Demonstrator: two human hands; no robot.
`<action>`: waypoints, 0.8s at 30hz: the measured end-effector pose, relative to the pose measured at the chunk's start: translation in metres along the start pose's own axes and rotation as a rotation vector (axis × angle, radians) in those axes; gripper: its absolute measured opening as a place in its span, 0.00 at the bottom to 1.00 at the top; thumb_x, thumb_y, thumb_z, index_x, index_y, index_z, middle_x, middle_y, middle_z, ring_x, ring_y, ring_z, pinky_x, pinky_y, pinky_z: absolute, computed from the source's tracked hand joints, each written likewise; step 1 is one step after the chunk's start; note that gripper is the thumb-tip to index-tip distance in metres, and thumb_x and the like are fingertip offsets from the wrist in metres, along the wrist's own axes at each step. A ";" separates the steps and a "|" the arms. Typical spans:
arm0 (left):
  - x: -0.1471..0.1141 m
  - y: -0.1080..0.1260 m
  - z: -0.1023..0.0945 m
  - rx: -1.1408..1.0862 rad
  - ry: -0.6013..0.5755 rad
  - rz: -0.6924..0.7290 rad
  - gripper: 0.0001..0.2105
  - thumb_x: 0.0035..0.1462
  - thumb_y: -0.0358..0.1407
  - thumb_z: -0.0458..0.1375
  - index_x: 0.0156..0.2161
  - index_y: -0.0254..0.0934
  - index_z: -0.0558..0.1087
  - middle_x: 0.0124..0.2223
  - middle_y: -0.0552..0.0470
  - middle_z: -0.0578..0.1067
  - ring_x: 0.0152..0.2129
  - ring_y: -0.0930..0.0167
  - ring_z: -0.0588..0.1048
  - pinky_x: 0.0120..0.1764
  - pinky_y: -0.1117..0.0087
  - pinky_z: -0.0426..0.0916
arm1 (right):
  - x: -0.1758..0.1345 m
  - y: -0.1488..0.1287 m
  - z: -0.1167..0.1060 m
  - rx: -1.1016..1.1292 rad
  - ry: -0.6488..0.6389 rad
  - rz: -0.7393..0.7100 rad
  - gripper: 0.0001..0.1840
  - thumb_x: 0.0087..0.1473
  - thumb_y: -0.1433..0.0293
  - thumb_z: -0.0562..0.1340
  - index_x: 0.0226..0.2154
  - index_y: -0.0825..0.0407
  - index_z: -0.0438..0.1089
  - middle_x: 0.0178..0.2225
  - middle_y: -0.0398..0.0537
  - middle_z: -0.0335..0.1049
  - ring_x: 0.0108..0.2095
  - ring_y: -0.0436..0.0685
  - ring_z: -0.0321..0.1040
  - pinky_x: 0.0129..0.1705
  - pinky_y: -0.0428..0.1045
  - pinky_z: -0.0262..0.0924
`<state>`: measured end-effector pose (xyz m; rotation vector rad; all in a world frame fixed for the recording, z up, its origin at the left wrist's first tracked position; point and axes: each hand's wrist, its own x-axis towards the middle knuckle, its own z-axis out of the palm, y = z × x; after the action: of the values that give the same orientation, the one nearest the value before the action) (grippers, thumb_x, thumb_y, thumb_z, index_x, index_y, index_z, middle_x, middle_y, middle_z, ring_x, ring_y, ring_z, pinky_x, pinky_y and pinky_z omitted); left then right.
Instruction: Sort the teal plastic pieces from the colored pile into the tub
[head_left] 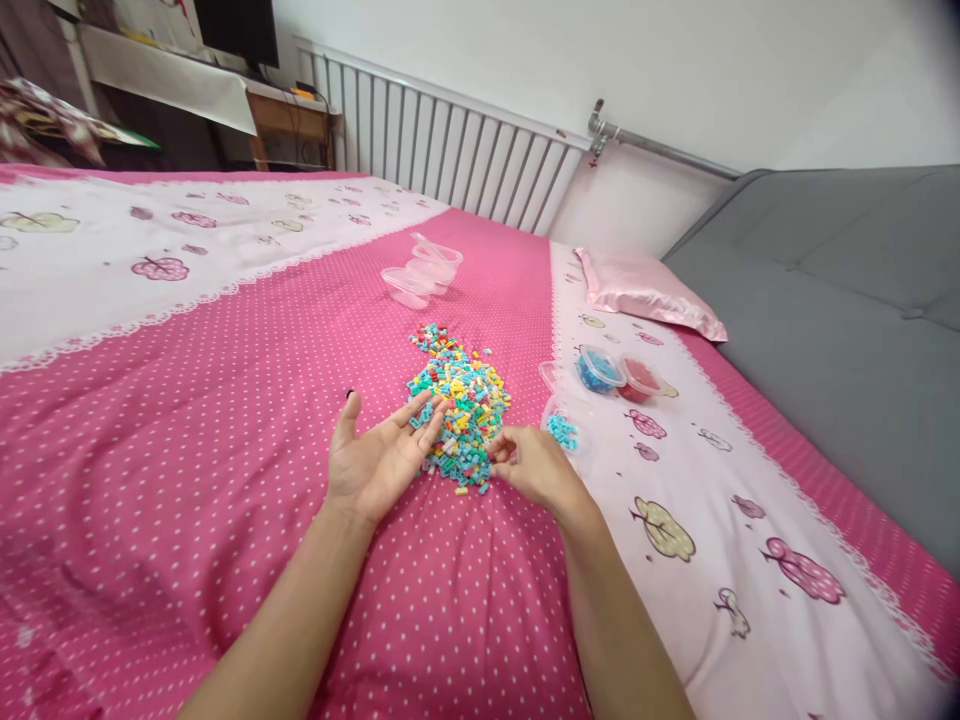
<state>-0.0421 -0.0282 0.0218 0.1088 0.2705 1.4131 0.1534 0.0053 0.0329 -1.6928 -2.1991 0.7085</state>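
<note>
A heap of small toy building bricks (469, 400) in blue, yellow, green, red and white lies on the pink dotted bedspread. My left hand (379, 465) is palm up at the heap's left side, its fingers stretched out over the bricks. A few blue bricks (421, 416) show at its fingertips; whether they rest on the fingers or lie behind them I cannot tell. At the heap's right edge, my right hand (529, 462) has thumb and fingers pinched together, and what is between them is hidden. Just right of it, a clear tub (583, 440) holds light-blue bricks.
Farther right stand a clear tub of blue pieces (600, 370) and one of red pieces (639, 380). Clear plastic containers (424, 272) lie beyond the heap. A pink pillow (649, 290) rests by the grey headboard (832, 300), and a white slatted rail (442, 140) borders the bed.
</note>
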 end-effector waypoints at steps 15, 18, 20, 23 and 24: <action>0.000 0.000 0.003 -0.069 0.032 -0.008 0.40 0.54 0.50 0.51 0.62 0.20 0.49 0.52 0.28 0.68 0.54 0.56 0.65 0.51 0.62 0.69 | 0.002 0.000 0.006 -0.138 0.005 0.006 0.10 0.41 0.78 0.62 0.30 0.50 0.69 0.27 0.41 0.72 0.28 0.50 0.66 0.28 0.43 0.50; 0.000 -0.001 0.004 -0.068 0.045 -0.011 0.39 0.55 0.50 0.51 0.62 0.20 0.49 0.52 0.29 0.68 0.54 0.56 0.66 0.50 0.63 0.69 | -0.001 0.002 0.002 -0.117 -0.018 -0.006 0.10 0.41 0.80 0.61 0.28 0.50 0.70 0.25 0.41 0.72 0.27 0.50 0.66 0.28 0.43 0.52; 0.000 -0.001 0.004 -0.067 0.050 -0.008 0.39 0.55 0.49 0.51 0.62 0.20 0.49 0.52 0.28 0.68 0.54 0.55 0.65 0.49 0.63 0.70 | 0.000 0.003 0.002 -0.101 -0.049 -0.019 0.09 0.40 0.80 0.61 0.26 0.51 0.71 0.24 0.41 0.72 0.26 0.49 0.66 0.28 0.43 0.52; -0.001 0.000 0.004 -0.079 0.049 -0.015 0.38 0.55 0.49 0.50 0.62 0.22 0.49 0.53 0.29 0.68 0.54 0.55 0.65 0.49 0.62 0.70 | 0.003 0.006 0.007 -0.068 -0.083 -0.057 0.09 0.38 0.79 0.63 0.25 0.51 0.72 0.23 0.40 0.72 0.26 0.49 0.67 0.28 0.43 0.54; 0.000 0.000 0.004 -0.083 0.046 -0.018 0.38 0.55 0.49 0.50 0.62 0.22 0.49 0.54 0.29 0.67 0.55 0.55 0.65 0.49 0.61 0.70 | 0.004 0.006 0.009 -0.063 -0.082 -0.066 0.10 0.38 0.79 0.64 0.26 0.50 0.72 0.23 0.40 0.72 0.26 0.49 0.68 0.28 0.43 0.54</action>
<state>-0.0409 -0.0284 0.0256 0.0054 0.2502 1.4079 0.1528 0.0085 0.0217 -1.6387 -2.3447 0.7109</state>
